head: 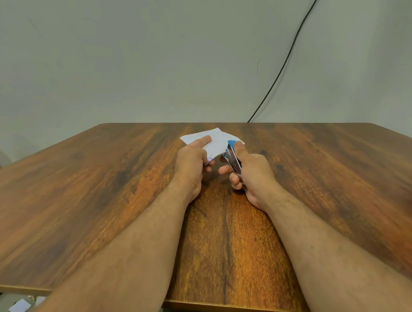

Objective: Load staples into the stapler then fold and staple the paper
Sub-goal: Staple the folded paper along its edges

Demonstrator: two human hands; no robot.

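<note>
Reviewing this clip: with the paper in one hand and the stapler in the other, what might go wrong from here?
1. The left hand pinches the paper close to the stapler, so a finger might get nipped.
2. The paper is held in the air above the table, curved; the staple may land crooked.
3. The right hand hides much of the stapler, so aim is uncertain.

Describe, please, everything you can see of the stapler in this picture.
The stapler is a small hand-held one with a shiny metal body and a blue tip at its far end. The right hand grips it above the wooden table, thumb along its top and fingers curled beneath, so much of it is hidden. It points away from the person, tilted upward. Its front end meets the near edge of the white paper, which the left hand holds. Whether it is pressed shut cannot be told.
</note>
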